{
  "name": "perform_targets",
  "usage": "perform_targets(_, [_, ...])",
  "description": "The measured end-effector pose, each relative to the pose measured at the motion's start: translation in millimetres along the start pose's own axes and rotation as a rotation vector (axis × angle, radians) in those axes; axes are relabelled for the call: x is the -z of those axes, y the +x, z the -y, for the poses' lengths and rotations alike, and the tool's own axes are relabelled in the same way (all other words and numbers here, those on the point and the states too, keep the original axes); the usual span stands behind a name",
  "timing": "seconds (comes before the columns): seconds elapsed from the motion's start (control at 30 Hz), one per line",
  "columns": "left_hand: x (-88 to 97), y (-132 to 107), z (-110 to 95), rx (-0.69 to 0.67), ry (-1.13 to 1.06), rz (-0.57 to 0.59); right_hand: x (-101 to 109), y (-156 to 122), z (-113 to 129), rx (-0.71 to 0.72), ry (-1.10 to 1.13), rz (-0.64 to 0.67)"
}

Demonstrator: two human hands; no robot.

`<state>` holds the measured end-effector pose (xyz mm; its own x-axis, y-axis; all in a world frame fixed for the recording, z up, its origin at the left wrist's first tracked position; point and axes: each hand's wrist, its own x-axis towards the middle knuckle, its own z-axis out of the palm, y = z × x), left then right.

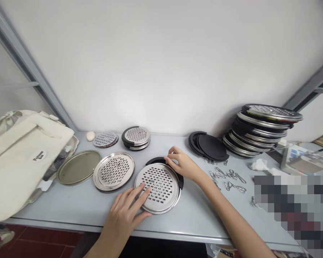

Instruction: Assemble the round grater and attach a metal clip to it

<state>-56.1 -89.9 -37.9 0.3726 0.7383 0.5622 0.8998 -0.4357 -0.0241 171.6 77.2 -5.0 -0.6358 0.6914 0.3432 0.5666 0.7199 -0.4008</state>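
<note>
A pale wall (161, 64) rose behind a grey worktop (193, 220) that ran from left to right. At the far left a cream bag (24, 154) with a small round badge leaned over the edge. At the far right stood a tilting stack (261, 132) of round metal and black pieces, a perforated one on top.

The left hand (123, 208) reached in from the near side, fingers apart, two of them laid on a perforated disc (158, 186) and the thumb against its near edge. The right hand (183, 164) bent over the far side, its fingers drawn together at the disc's black rim piece (181, 181); whether they pinched it could not be told. The disc lay near the middle of the worktop, between the hands, a silver edge showing beneath its right side.

Just left of it was a silver grater dish (115, 171), and beside that, farther left, an olive lid (79, 166). Black discs (212, 146) lay on the far side, touching the tall stack's left. A small pile (136, 136) of black-edged graters sat near the wall, with thin perforated plates (105, 139) to its left. Bent wire pieces (233, 175) were scattered on the right, and an egg-shaped object (90, 136) rested left of the plates.
</note>
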Motion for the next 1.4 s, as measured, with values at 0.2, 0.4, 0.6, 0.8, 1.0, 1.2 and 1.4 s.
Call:
perform_targets(0.2, [5.8, 2.3, 3.4, -0.014, -0.001, -0.015, -7.9, 0.7, 0.1, -0.02, 0.018, 0.037])
perform_targets(0.4, [-1.5, -1.8, 7.5, -0.017, -0.056, -0.007, -5.3, 4.5, -2.0, -0.076, 0.159, 0.06])
perform_targets(0.6, [-6.4, -5.8, 10.3, -0.007, -0.098, 0.028, -2.9, 4.2, -9.3, -0.155, 0.317, 0.093])
perform_targets(0.8, [-4.8, -7.9, 11.3, -0.013, -0.089, 0.025, -0.4, 4.4, -5.1, -0.149, 0.37, 0.089])
perform_targets(1.0, [-3.5, -9.1, 10.9, 0.001, -0.093, 0.057, 1.3, 5.0, -2.0, -0.169, 0.399, 0.15])
perform_targets(1.2, [-4.4, -9.2, 9.3, 0.001, -0.051, 0.069, -2.4, 3.8, -6.7, -0.108, 0.367, 0.227])
perform_targets(1.4, [-2.7, -8.3, 10.0, -0.015, -0.034, 0.115, -5.4, 3.0, -8.6, -0.08, 0.378, 0.222])
